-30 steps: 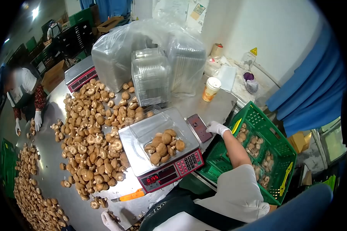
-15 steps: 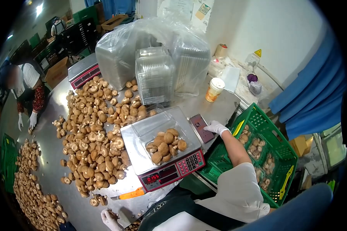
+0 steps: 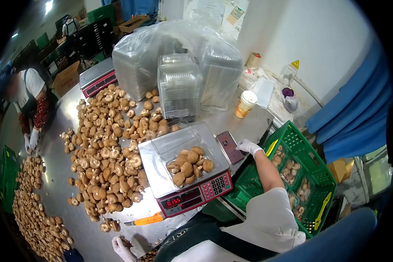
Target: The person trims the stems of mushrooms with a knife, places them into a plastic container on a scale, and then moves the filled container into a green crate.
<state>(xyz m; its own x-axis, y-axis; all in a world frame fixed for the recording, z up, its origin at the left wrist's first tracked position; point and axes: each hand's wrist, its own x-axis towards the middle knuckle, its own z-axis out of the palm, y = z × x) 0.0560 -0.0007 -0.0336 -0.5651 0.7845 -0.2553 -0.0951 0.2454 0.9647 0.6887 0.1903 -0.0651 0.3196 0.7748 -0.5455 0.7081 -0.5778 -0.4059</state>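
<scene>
My right hand [image 3: 249, 147], in a white glove, is at the right edge of a phone [image 3: 229, 147] lying flat beside the scale. Its fingers are apart and hold nothing. My left hand [image 3: 123, 249], also gloved, is low at the table's front edge, its fingers closed round a brownish mushroom [image 3: 126, 242], mostly hidden. Between my hands stands a red digital scale [image 3: 195, 195] reading 0155. On its steel pan lies a clear plastic tray [image 3: 165, 150] with several brown mushrooms [image 3: 188, 163] in it. An orange-handled knife [image 3: 148, 219] lies left of the scale.
A large mushroom heap [image 3: 107, 153] covers the middle of the steel table. Bagged clear trays [image 3: 179, 87] and a paper cup [image 3: 246, 104] stand behind. At right, a green crate [image 3: 310, 163] holds packed trays. A co-worker [image 3: 30, 94] bends over another heap [image 3: 35, 214].
My right fingertips have drawn back slightly from the phone's surface to its edge. The co-worker's two hands have come together. The scale reading is the same.
</scene>
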